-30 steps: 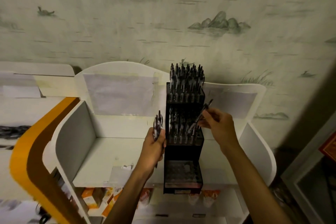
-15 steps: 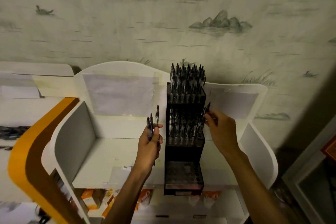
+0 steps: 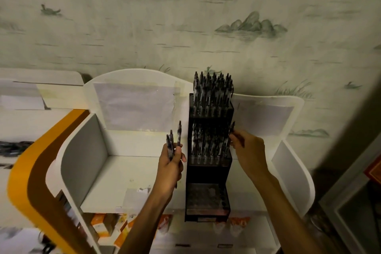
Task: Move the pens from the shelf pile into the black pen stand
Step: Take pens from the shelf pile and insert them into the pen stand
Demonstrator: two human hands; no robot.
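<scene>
Black pen stand (image 3: pixel 209 173) stands upright on the white shelf (image 3: pixel 115 179), tiered, near the middle. Top tier is packed with pens (image 3: pixel 212 93), tips up; middle tier is nearly full too; lowest tray at front holds none that can be made out. Left hand (image 3: pixel 171 166), just left of the stand, has its grip closed around a small bunch of spare pens (image 3: pixel 174 142), held upright, one sticking higher than the others. Right hand (image 3: pixel 248 150) is at the stand's right edge, middle tier, fingers pinching a single pen (image 3: pixel 231 130) at the outer row. Orange packets (image 3: pixel 99 227) sit on the shelf below. Painted wallpaper (image 3: pixel 247 24) behind.
</scene>
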